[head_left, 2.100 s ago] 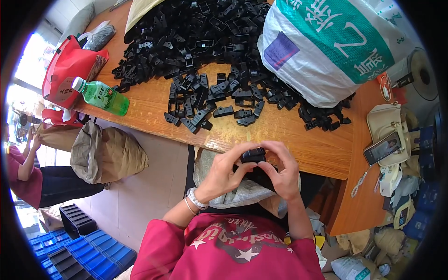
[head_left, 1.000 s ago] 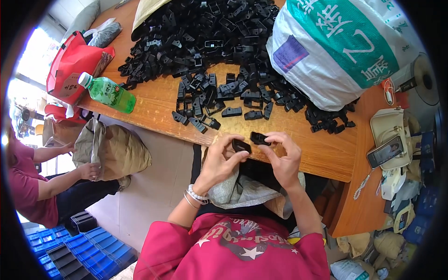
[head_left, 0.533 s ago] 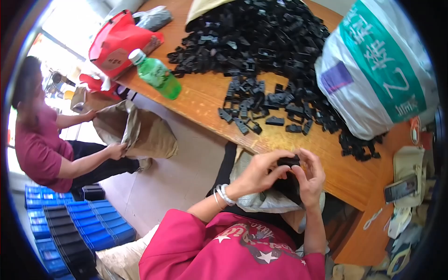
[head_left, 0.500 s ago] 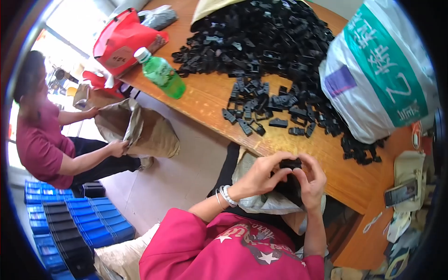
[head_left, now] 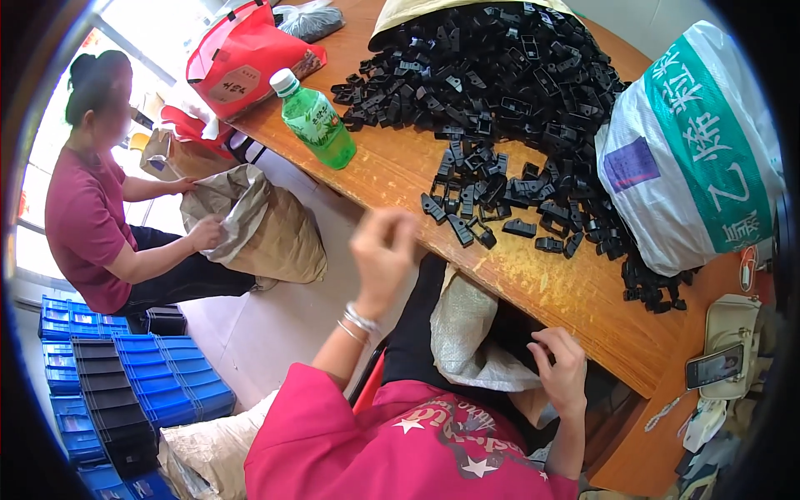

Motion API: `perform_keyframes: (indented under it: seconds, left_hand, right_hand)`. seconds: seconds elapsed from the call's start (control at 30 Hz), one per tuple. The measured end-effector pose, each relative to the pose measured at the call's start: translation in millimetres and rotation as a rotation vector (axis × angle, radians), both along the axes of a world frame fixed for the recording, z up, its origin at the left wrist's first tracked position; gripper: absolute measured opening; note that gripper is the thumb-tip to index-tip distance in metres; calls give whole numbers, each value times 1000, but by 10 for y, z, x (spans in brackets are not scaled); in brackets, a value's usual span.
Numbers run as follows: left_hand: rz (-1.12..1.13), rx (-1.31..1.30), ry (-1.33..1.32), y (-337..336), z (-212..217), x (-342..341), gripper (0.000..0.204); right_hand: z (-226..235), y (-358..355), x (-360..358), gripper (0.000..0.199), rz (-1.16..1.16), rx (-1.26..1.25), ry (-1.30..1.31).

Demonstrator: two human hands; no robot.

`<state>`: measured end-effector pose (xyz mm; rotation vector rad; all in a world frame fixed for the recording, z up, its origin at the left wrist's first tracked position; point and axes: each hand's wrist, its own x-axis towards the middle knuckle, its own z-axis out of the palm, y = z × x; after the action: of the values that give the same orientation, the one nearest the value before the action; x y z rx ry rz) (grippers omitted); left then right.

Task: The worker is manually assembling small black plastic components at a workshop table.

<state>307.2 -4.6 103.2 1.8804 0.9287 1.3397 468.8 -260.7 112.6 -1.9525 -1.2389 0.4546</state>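
Observation:
My left hand (head_left: 383, 257) is raised off the near edge of the wooden table (head_left: 400, 187), its bent fingers smeared by motion. Whether it holds anything cannot be made out. My right hand (head_left: 562, 367) hovers above my lap, thumb and curled fingers a little apart with nothing seen between them. Below and between the hands, a whitish woven sack (head_left: 467, 329) lies across my lap, its dark opening near the right hand. Small black plastic parts (head_left: 467, 187) lie loose on the table beyond my hands, in front of a big heap of the same parts (head_left: 500, 79).
A green bottle (head_left: 321, 132) and a red bag (head_left: 242, 62) stand at the left. On the right are a full white-and-green sack (head_left: 667, 158), a phone (head_left: 717, 367) and a pale bag (head_left: 729, 321). A co-worker (head_left: 92, 200) holds a brown sack (head_left: 271, 225) near blue crates (head_left: 167, 379).
My hands have parted: the left moved up and forward, the right stayed low over the lap. The black part between them is out of sight. The co-worker's hand shifted on the brown sack.

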Motion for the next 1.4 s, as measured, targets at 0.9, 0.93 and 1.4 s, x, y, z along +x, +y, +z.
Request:
perform_keyframes:
  seconds: [0.9,0.93,1.4]
  left_hand:
    - [588,55,207,2405,-353,1242,55]
    - [646,36,222,2546,-332,1119,55]
    - [477,-189,505,2693,-407,1351,64]
  right_hand:
    - [-333,1922,-1,42,414,160,-738]
    - [-333,1994,-42,41,406,163,-709]
    - [-267,2057,31,37,381,226,-605]
